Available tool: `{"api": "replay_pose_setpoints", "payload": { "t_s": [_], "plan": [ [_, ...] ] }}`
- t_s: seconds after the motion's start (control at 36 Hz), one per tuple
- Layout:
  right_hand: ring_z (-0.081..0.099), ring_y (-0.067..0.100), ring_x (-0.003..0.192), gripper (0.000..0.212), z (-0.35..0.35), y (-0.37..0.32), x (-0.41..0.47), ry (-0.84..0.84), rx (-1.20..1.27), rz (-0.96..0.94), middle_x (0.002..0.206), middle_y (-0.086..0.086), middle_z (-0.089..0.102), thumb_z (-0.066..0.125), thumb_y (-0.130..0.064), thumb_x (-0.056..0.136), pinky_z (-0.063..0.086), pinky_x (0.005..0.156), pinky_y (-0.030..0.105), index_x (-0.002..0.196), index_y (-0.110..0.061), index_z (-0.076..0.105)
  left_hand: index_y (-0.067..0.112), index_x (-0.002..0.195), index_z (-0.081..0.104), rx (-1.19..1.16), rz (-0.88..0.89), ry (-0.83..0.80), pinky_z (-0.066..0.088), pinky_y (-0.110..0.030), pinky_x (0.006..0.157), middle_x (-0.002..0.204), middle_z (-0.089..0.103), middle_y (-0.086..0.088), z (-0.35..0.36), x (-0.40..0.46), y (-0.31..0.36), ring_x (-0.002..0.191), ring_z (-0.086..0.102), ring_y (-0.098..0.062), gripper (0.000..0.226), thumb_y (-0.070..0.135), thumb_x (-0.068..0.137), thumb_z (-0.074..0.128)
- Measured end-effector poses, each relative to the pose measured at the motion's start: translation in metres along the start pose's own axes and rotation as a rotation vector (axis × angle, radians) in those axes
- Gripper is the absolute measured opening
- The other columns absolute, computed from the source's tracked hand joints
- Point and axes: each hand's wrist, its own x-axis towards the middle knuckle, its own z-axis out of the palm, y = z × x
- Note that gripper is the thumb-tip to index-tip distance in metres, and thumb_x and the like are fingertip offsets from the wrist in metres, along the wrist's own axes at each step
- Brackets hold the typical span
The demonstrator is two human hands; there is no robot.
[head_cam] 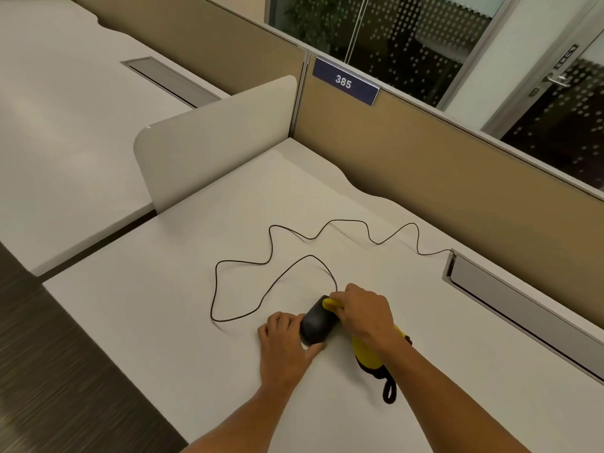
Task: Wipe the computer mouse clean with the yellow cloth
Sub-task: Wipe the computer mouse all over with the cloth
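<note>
Two bare forearms come in from the bottom edge, cut off below the elbows, and meet over a white desk (163, 322). Left hand (282, 338) lies against the near left side of the black computer mouse (318, 323), fingers curled round its edge and thumb under its near end, steadying it. Right hand (364, 313) is closed on the yellow cloth (367, 354), pressing a fold of it onto the mouse's far right side; most of the cloth is hidden beneath the palm and wrist, with a dark edge and a black loop (389, 392) trailing toward the viewer. Beyond, the mouse's thin cable (271, 243) wanders in loose curves to a recessed cable slot (523, 308) at the desk's back right, whose inside cannot be made out. Farther off stand a white divider (212, 142) and a tan partition carrying a blue 385 sign (344, 81).
</note>
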Motion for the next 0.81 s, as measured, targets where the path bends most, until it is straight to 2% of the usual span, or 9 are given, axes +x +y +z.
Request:
{"api": "replay_pose_setpoints", "payload": {
  "t_s": [0.19, 0.39, 0.47, 0.56, 0.61, 0.72, 0.81],
  "plan": [
    [0.059, 0.026, 0.073, 0.016, -0.003, -0.002, 0.015, -0.038, -0.185, -0.054, 0.095, 0.003, 0.055, 0.050, -0.029, 0.096, 0.036, 0.059, 0.031, 0.104, -0.028, 0.064, 0.030, 0.106, 0.062, 0.030, 0.004, 0.003, 0.036, -0.031, 0.083, 0.099, 0.060, 0.012, 0.003, -0.001, -0.001, 0.102, 0.047, -0.015, 0.062, 0.075, 0.063, 0.062],
    [0.061, 0.025, 0.077, 0.014, -0.009, -0.001, 0.023, -0.108, -0.278, -0.067, 0.098, 0.005, 0.057, 0.053, -0.019, 0.093, 0.038, 0.060, 0.032, 0.101, -0.021, 0.064, 0.031, 0.109, 0.061, 0.032, -0.002, -0.011, 0.036, -0.032, 0.086, 0.102, 0.060, 0.012, 0.003, 0.000, -0.001, 0.106, 0.047, -0.015, 0.065, 0.078, 0.065, 0.056],
    [0.061, 0.024, 0.075, 0.015, -0.011, 0.005, 0.024, -0.090, -0.289, -0.024, 0.093, 0.002, 0.058, 0.051, -0.016, 0.093, 0.037, 0.060, 0.031, 0.094, -0.021, 0.064, 0.031, 0.111, 0.061, 0.031, -0.005, -0.018, 0.036, -0.032, 0.087, 0.104, 0.060, 0.011, 0.003, 0.000, -0.001, 0.107, 0.047, -0.015, 0.067, 0.079, 0.067, 0.053],
    [0.051, 0.020, 0.065, 0.015, -0.014, 0.011, 0.025, -0.054, -0.259, 0.033, 0.081, -0.002, 0.049, 0.052, -0.015, 0.091, 0.038, 0.058, 0.029, 0.087, -0.023, 0.063, 0.030, 0.112, 0.061, 0.031, -0.004, -0.012, 0.037, -0.032, 0.087, 0.104, 0.061, 0.010, 0.002, 0.000, -0.001, 0.107, 0.048, -0.016, 0.068, 0.079, 0.067, 0.052],
    [0.050, 0.021, 0.064, 0.014, -0.014, 0.012, 0.026, -0.055, -0.220, 0.002, 0.081, -0.002, 0.047, 0.053, -0.020, 0.092, 0.039, 0.058, 0.030, 0.092, -0.026, 0.065, 0.030, 0.112, 0.061, 0.033, -0.007, -0.011, 0.036, -0.032, 0.088, 0.105, 0.061, 0.010, 0.002, 0.000, -0.001, 0.108, 0.047, -0.015, 0.068, 0.080, 0.067, 0.053],
    [0.056, 0.027, 0.074, 0.022, -0.009, 0.004, 0.024, -0.083, -0.197, -0.157, 0.096, 0.003, 0.053, 0.046, -0.037, 0.098, 0.041, 0.062, 0.031, 0.108, -0.032, 0.065, 0.030, 0.111, 0.061, 0.027, -0.003, -0.014, 0.036, -0.032, 0.087, 0.104, 0.061, 0.011, 0.003, 0.001, -0.001, 0.107, 0.048, -0.015, 0.067, 0.079, 0.066, 0.055],
    [0.058, 0.027, 0.084, 0.022, -0.007, 0.001, 0.024, -0.057, -0.203, -0.219, 0.101, 0.004, 0.052, 0.048, -0.036, 0.099, 0.043, 0.063, 0.032, 0.112, -0.035, 0.066, 0.030, 0.108, 0.062, 0.019, 0.002, 0.005, 0.036, -0.032, 0.084, 0.100, 0.060, 0.011, 0.002, 0.000, 0.000, 0.104, 0.048, -0.015, 0.064, 0.077, 0.064, 0.059]
  ]
}}
